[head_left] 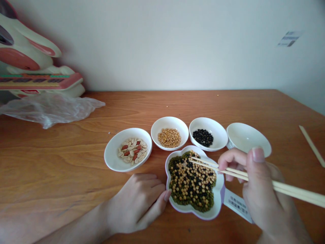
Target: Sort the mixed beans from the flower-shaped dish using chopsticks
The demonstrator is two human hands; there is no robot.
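Note:
My right hand (264, 189) is closed around a pair of light wooden chopsticks (296, 189). Their tips are close together over the beans at the back of a white, flower-shaped tray (218, 206). Inside it lie mixed green, black and pale yellow beans (193, 183). My left hand (139, 200) rests on the table with curled fingers, its thumb on the tray's left rim; its fingertips are partly hidden. No bean can be made out between the chopstick tips.
Behind the tray stand white bowls: one with peanuts and pale seeds (132, 151), one with yellow beans (169, 137), one with black beans (203, 137), and a bare one (248, 137). A printed card (236, 205), a loose stick (311, 145), plastic bag (50, 108) and toy keyboard (38, 81) lie around.

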